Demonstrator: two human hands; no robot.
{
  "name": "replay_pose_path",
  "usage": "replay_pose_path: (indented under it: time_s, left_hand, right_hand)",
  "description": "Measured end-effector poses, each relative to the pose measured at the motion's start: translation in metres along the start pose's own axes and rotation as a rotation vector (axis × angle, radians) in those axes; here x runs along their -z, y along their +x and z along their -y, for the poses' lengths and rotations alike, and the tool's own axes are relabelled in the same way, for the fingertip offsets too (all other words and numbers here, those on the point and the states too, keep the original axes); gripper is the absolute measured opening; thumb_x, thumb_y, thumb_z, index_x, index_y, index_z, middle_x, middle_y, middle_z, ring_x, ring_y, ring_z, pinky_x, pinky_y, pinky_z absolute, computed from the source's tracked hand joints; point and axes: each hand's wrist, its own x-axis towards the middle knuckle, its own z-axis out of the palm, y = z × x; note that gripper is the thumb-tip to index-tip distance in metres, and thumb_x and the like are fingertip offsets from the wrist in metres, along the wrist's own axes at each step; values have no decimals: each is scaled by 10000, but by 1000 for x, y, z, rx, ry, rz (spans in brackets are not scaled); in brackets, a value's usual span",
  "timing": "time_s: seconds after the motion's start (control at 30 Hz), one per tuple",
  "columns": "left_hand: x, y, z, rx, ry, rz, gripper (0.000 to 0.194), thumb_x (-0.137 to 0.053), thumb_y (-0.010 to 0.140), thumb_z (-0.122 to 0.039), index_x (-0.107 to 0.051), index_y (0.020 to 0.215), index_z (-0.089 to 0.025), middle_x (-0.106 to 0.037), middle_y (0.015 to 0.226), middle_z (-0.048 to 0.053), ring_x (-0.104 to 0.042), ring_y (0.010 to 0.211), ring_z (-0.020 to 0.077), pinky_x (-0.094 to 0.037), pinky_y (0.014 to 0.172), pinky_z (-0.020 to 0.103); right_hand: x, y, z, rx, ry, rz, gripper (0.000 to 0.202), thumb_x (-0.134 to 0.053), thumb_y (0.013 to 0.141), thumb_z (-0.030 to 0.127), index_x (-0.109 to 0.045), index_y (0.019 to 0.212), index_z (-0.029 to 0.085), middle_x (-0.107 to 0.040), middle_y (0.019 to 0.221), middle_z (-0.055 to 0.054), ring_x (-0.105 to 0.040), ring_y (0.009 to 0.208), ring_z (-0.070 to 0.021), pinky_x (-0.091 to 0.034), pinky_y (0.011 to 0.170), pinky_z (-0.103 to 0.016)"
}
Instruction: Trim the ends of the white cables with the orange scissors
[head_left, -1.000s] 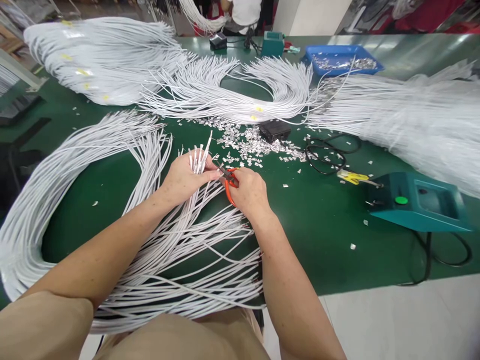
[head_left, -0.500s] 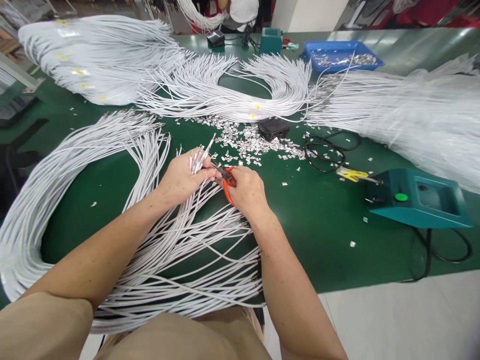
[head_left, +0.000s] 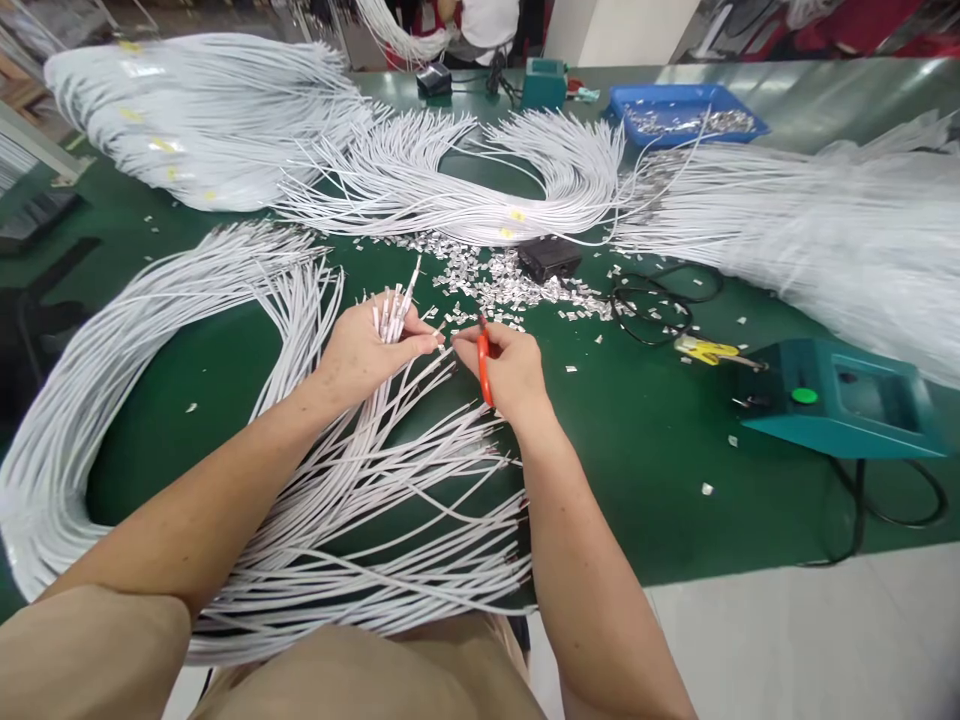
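Observation:
My left hand [head_left: 369, 345] is closed round several white cables [head_left: 393, 312], whose ends stick up above the fist. Between its thumb and forefinger is a small pale piece at a cable end, too small to make out fully. Just to the right, my right hand [head_left: 506, 368] grips pliers with orange handles [head_left: 485, 370]; their dark jaws point away from me. The right fingertips are very close to the left thumb. Loose white cables [head_left: 360, 540] fan out under both hands, their tips toward the right.
Small silvery pieces [head_left: 480, 275] lie scattered beyond my hands, beside a black box [head_left: 550, 259]. A blue tray [head_left: 694, 98] holds more. Bundled cables [head_left: 202, 120] line the back. At right stands a green soldering-station-like unit [head_left: 840, 395] with a yellow clip [head_left: 705, 350] and black cord.
The pliers have come away from the left fingertips and turned upright in my right hand, which moved slightly right. My left hand still holds the cables.

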Motion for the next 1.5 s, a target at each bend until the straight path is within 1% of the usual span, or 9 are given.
replay_pose_path:
  time_s: [0.17, 0.57, 0.7, 0.9, 1.03, 1.17, 1.27, 1.37, 1.5]
  left_hand:
    - [-3, -1, 1, -27, 65, -12, 203, -758, 649, -326, -628, 733, -194, -700, 769, -8, -623, 745, 178, -479, 735, 299]
    - [-8, -3, 4, -22, -1, 10, 218, -744, 642, -293, -595, 767, -197, -706, 795, -1, -637, 732, 182, -492, 767, 324]
    - [-9, -1, 7, 36, -208, 87, 246, -727, 669, -293, -519, 771, -210, -686, 747, -7, -645, 711, 177, -498, 755, 330]
    - [-5, 5, 11, 133, -435, 353, 301, -710, 712, -349, -440, 743, -220, -642, 701, 0, -603, 631, 143, -449, 604, 279]
    - [-5, 5, 10, 128, -441, 352, 312, -721, 719, -343, -438, 750, -217, -641, 711, 0, -606, 633, 137, -457, 626, 283]
    - [-6, 2, 9, 96, -358, 267, 291, -735, 719, -347, -484, 769, -208, -652, 698, -3, -636, 664, 155, -481, 665, 289]
    - [0, 3, 9, 84, -296, 297, 249, -748, 709, -326, -582, 846, -202, -683, 763, 2, -653, 744, 163, -495, 729, 288]
    - [11, 8, 13, 112, -230, 389, 289, -740, 715, -314, -678, 982, -225, -713, 965, 24, -660, 894, 177, -488, 850, 302]
    - [19, 12, 18, 139, -131, 370, 411, -778, 667, -353, -711, 1053, -228, -718, 909, 35, -662, 841, 204, -497, 824, 335]
  right_hand:
    - [-7, -2, 9, -94, 426, -13, 169, -715, 663, 318, -732, 763, 182, -698, 772, -3, -614, 752, -146, -467, 757, -285]
    - [-19, -1, 4, -203, 575, -38, 139, -720, 596, 287, -687, 667, 172, -615, 633, 28, -484, 582, -95, -394, 590, -241]
    - [-21, -1, 2, -212, 661, 19, 104, -690, 603, 261, -672, 645, 168, -546, 565, 43, -435, 559, -86, -353, 557, -233]
    - [-16, -1, 4, -222, 581, -3, 165, -714, 614, 310, -661, 668, 164, -547, 576, 42, -452, 566, -92, -387, 601, -248]
    - [-13, -1, 5, -191, 504, -157, 255, -693, 695, 420, -666, 653, 170, -587, 614, 13, -492, 593, -108, -420, 615, -258]
    - [-11, -3, 8, -75, 542, 0, 296, -703, 712, 471, -696, 679, 177, -635, 655, -6, -560, 644, -124, -469, 690, -278]
    - [-11, -4, 6, -45, 481, 39, 259, -719, 689, 427, -705, 712, 168, -658, 682, -9, -593, 680, -138, -474, 724, -286]
    - [-10, -3, 1, -93, 266, -83, 215, -677, 712, 377, -708, 741, 166, -677, 733, -16, -596, 711, -152, -463, 714, -286]
    - [-9, -4, -1, -32, -49, -265, 183, -614, 761, 308, -714, 849, 182, -701, 886, -45, -606, 788, -170, -464, 739, -297]
